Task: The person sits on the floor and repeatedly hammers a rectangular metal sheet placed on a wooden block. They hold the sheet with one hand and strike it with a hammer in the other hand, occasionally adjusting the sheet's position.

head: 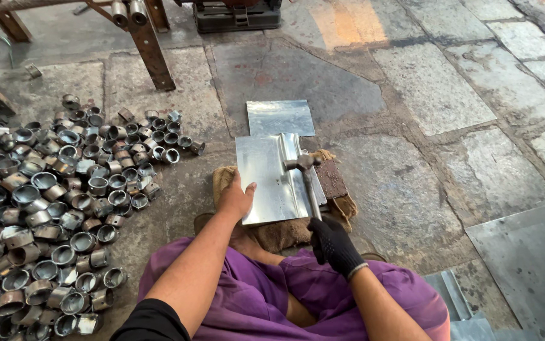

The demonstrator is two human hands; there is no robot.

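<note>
Rough stone floor is seen below, with a heap of metal rings to the left. A shiny metal sheet is pinned on burlap by the bare left hand — fingers flat, spread. The gloved right hand is closed around a hammer — its handle runs away from the person, head resting on the sheet.
</note>
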